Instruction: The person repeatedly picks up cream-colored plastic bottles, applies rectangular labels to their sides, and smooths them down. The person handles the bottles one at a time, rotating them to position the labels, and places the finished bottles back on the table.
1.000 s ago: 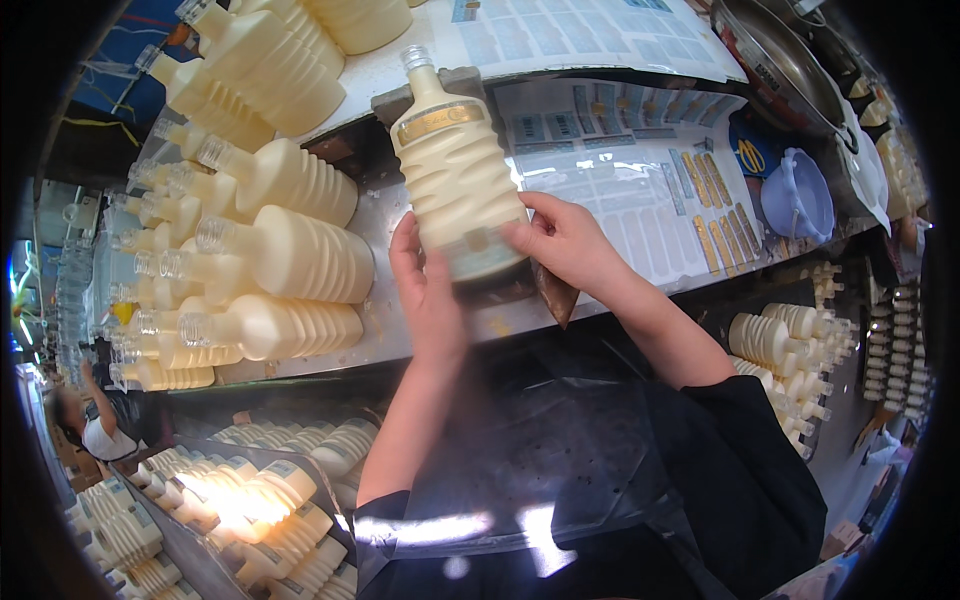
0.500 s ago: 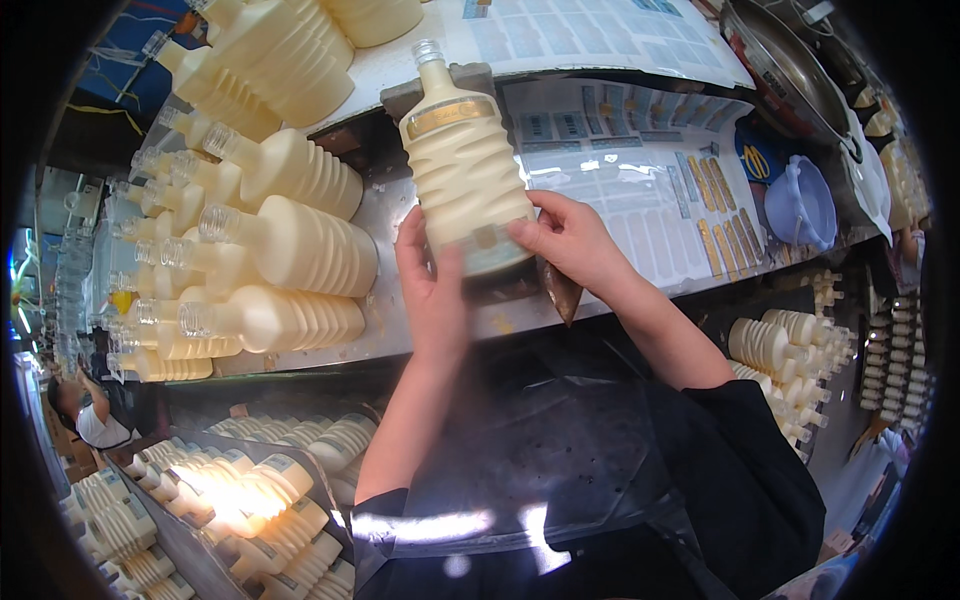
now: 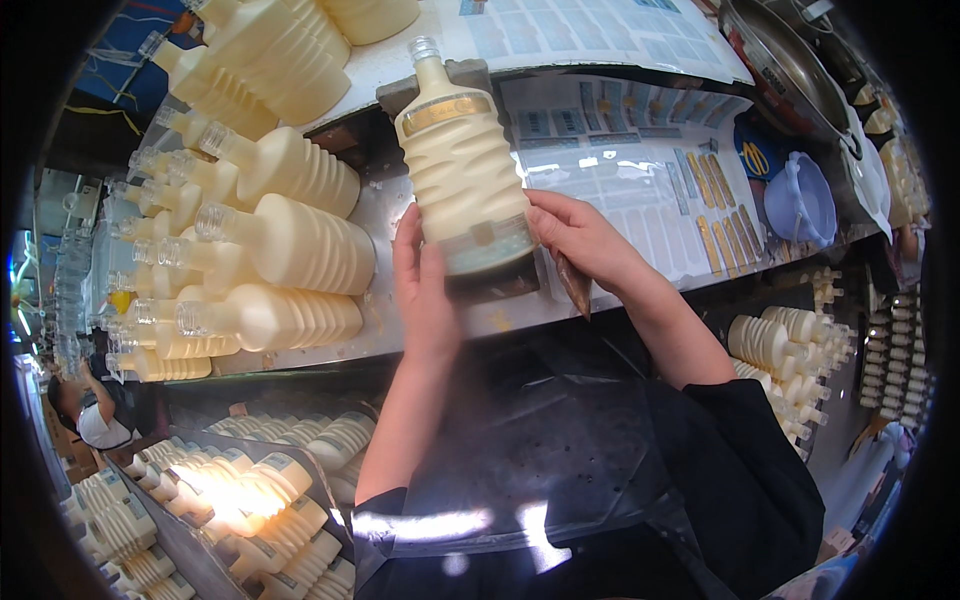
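Observation:
A cream-coloured glass bottle [image 3: 463, 165] with wavy ridges lies tilted on a dark grey block [image 3: 468, 75], its clear neck pointing away from me. A gold label [image 3: 446, 113] curves across its shoulder, and a pale bluish label [image 3: 487, 243] wraps the lower body. My left hand [image 3: 423, 285] grips the bottle's left side near the base, its thumb slightly blurred. On the right side my right hand [image 3: 580, 235] holds the lower edge, fingers partly behind the glass. Below that hand hangs a brown pointed flat piece [image 3: 572, 285]; whether the hand holds it is hidden.
Several similar bottles [image 3: 310, 240] lie stacked to the left on the table. Sheets of blue and gold labels [image 3: 625, 180] spread to the right, beside a lilac bucket [image 3: 800, 200] and a large metal pan [image 3: 790, 75]. Crates of bottles [image 3: 240, 490] stand lower left; a person [image 3: 95, 410] is farther left.
My right thumb has slid off the bottle's front label to its right edge. The bottle has shifted slightly left, and the brown piece has moved a little right.

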Demonstrator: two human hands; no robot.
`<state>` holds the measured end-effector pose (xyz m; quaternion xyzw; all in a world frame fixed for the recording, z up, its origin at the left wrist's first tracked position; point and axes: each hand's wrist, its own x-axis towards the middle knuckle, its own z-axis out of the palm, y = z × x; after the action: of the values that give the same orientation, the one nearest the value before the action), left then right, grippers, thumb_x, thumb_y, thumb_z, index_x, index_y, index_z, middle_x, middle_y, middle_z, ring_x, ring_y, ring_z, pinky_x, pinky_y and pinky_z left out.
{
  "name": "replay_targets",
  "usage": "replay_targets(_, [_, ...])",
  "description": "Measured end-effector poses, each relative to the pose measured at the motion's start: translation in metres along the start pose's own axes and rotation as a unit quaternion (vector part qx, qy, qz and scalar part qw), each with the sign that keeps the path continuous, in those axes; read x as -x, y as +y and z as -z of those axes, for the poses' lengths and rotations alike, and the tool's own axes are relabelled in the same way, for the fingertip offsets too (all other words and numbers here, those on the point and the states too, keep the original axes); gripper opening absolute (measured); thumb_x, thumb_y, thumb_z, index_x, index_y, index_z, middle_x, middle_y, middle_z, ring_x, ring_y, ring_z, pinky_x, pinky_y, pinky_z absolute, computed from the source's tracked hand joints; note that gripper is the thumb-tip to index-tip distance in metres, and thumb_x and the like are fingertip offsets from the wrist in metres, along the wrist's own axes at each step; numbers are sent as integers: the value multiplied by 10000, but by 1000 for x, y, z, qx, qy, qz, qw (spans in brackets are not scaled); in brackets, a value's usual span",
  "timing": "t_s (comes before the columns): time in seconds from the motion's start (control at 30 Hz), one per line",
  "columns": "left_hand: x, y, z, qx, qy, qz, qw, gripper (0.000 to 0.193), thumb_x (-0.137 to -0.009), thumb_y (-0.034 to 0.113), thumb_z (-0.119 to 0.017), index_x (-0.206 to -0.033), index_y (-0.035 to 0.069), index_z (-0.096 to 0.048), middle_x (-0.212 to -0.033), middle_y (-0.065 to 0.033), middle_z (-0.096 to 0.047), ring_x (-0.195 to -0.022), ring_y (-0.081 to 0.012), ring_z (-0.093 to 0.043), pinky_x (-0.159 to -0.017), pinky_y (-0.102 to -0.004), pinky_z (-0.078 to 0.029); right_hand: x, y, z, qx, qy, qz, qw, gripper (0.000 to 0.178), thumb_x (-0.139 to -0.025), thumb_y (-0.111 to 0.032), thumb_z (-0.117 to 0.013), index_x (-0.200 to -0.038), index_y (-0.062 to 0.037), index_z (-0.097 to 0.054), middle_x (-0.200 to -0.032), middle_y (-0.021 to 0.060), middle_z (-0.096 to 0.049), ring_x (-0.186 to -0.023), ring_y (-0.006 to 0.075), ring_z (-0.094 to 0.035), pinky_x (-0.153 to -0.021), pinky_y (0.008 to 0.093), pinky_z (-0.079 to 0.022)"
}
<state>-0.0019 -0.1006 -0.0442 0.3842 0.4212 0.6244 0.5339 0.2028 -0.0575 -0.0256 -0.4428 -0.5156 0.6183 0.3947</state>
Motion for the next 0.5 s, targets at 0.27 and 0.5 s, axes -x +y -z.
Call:
replay_targets(0.27, [1,2,0,-17,1,2,1000,612,-1027,101,-612,-1575,27,-349,-1541,-131,-447,-1395,-229,-448,-1168,-378,-362,0,15,-3,27,15,-29,999,480,-971,-268,-705,-1388,-45,-620,-817,15,-660,-725,82,-607,-653,267,-513])
replay_targets(0.5, [1,1,1,-14,1,3,1000,624,-1017,100,-625,-1573,27,-351,-1528,-133,-455,-1384,-227,-456,-1162,-379,-368,1,16,-3,20,13,-26,999,499,-964,-265,-713,-1397,-38,-611,-818,9,-656,-718,81,-595,-650,268,-510])
